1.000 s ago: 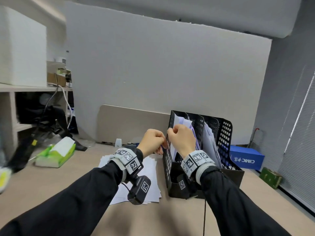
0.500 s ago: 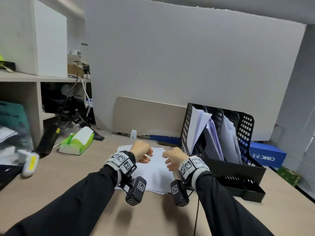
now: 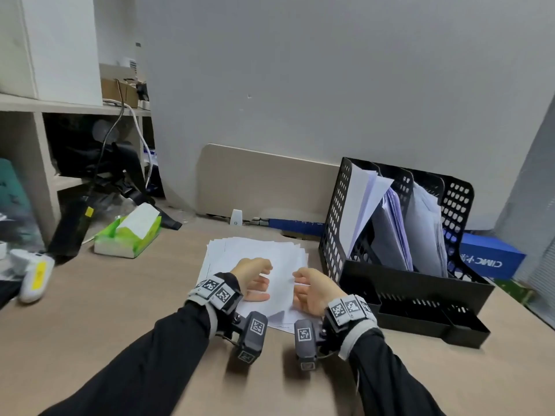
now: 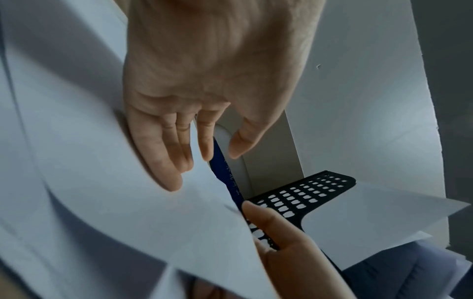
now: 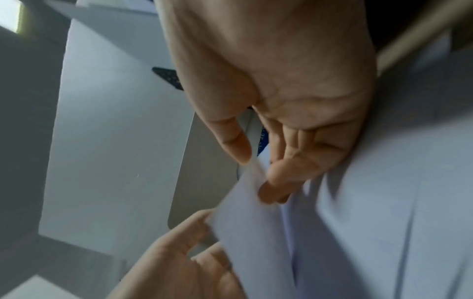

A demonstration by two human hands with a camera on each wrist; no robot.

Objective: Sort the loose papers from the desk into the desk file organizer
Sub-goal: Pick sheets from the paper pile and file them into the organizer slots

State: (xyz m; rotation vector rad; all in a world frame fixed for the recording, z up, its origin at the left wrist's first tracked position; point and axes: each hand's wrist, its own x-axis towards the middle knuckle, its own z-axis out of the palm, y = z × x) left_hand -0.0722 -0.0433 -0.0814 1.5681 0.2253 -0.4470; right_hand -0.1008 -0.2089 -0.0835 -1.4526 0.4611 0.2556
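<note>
You've brought your hands back from the file organizer (image 3: 414, 283) to the paper stack (image 3: 282, 253) on the tabletop (image 3: 120, 295). Your left hand (image 3: 253, 276) lies flat and open on the top sheet; your right hand (image 3: 312, 291) curls at its edge, grip unclear. Another sheet looks to be next.

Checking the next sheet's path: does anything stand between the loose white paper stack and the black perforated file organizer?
Nothing visible does. The loose white paper stack lies just left of the black perforated file organizer, only bare beige desk between.

White papers (image 3: 255, 250) — black perforated organizer (image 3: 336, 211), green tissue pack (image 3: 127, 235), blue box (image 3: 489, 256)
</note>
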